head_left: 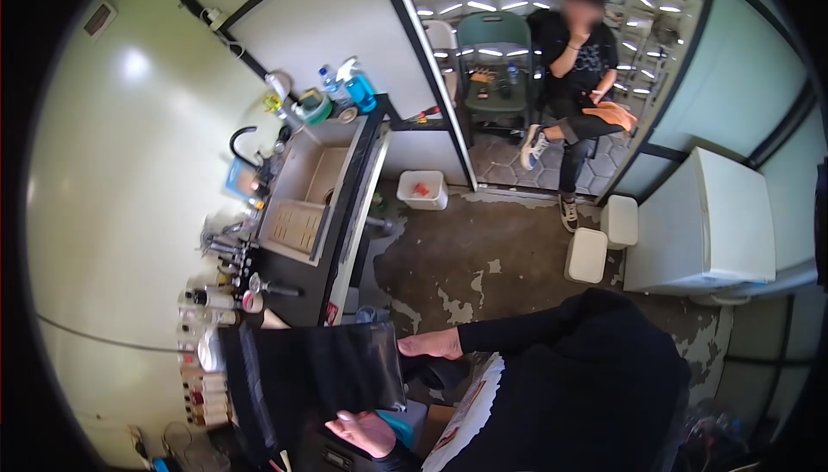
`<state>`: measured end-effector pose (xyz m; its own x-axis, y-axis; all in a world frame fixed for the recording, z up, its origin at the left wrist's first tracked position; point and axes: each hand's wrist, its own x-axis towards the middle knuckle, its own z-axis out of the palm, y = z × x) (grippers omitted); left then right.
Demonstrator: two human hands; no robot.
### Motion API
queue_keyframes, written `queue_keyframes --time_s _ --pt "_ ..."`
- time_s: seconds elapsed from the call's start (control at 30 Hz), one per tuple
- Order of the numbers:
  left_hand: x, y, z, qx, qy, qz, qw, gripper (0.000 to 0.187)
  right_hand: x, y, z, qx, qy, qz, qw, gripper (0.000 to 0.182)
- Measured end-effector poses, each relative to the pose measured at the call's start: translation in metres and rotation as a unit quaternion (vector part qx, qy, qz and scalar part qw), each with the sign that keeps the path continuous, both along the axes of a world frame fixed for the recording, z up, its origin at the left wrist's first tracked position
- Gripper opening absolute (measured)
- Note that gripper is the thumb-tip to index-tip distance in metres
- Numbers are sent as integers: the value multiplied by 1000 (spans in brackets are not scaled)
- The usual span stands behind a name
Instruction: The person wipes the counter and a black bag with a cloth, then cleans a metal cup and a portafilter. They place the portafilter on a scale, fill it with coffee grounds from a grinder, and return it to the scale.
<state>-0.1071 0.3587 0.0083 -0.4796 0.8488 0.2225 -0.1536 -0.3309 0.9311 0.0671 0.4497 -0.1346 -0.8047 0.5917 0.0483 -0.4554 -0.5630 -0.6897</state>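
Note:
A wide, glossy black plastic sheet or bag (310,368) is stretched out in front of me over the dark counter. My right hand (429,344) is at its near upper corner, with the fingertips partly hidden at the edge, and seems to grip it. Lower down, my left hand (366,434) is closed at the sheet's lower edge, thumb up; how much it pinches is hard to make out. Both my sleeves are black. A white, jagged-edged piece with reddish print (466,412) lies against my front. Something turquoise (397,425) shows beside my left hand.
Bottles (203,394) line the wall behind the counter. Beyond is a sink (315,170) with a blue spray bottle (356,85). White bins (586,256) and a white fridge (699,222) stand at right. A seated person (578,66) is outside the doorway beside a green chair (494,58).

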Motion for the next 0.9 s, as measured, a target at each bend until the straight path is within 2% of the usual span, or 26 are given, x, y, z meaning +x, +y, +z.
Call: queue_keyframes --time_s 0.03,0.07,0.1,0.13,0.2,0.3,0.33,0.37,0.4,0.43,0.47,0.5,0.53,0.57,0.6,0.67,0.7,0.77,0.8,0.83,0.87,0.9 --pt "2 8 3 27 -14 -115 993 43 -1 0 23 8 2 -17 1000 78" --pt "7 13 0 18 6 -150 989 50 -2 1 47 17 4 -34 999 77" --pt "-4 16 -15 -51 22 -169 984 51 -1 3 65 34 7 -46 998 75" --pt "-5 21 -27 -36 -16 -176 984 50 -6 1 68 62 -31 -67 995 71" --pt "-20 37 -45 -20 -55 -196 979 48 -16 3 32 108 -60 -118 985 65" --pt "-51 60 -72 -68 5 -237 969 41 22 -1 71 138 -197 -144 960 62" --pt "-75 72 -97 -39 146 -228 962 40 20 9 41 86 -117 -176 974 62" --pt "-82 79 -92 11 331 -228 915 40 25 11 27 36 -39 -203 978 62" --pt "-88 86 -87 81 522 -178 830 41 28 9 36 35 -36 -208 977 62" --pt "-95 93 -82 162 646 -109 738 42 42 5 57 60 -30 -242 968 61" --pt "-91 99 -75 35 428 -229 874 43 52 4 73 83 -21 -276 957 61" --pt "-86 110 -64 -93 173 -330 923 45 61 8 81 89 -18 -285 954 61" --pt "-80 119 -49 -95 160 -386 904 45 66 10 86 140 -71 -251 955 67" --pt "-83 125 -51 -96 166 -391 900 45 69 9 89 186 -125 -213 951 74" --pt "-76 128 -51 -90 246 -392 882 45 78 4 96 207 -131 -192 950 74" --pt "-72 147 -46 36 469 -378 798 44 81 2 99 210 -147 -192 947 71" --pt "-69 146 -40 38 467 -381 797 44 82 0 100 211 -162 -181 947 68" --pt "-62 149 -33 -139 219 -469 844 41 77 -3 85 229 -140 -198 943 62" --pt "-66 155 -39 -130 217 -470 846 41 78 0 82 248 -117 -211 938 57" --pt "-74 154 -45 -59 379 -456 803 42 81 1 89 253 -117 -210 937 57" --pt "-88 156 -53 10 530 -426 733 44 78 4 93 265 -174 -192 929 53" --pt "-93 151 -52 5 533 -425 732 44 71 5 94 273 -227 -172 919 49"
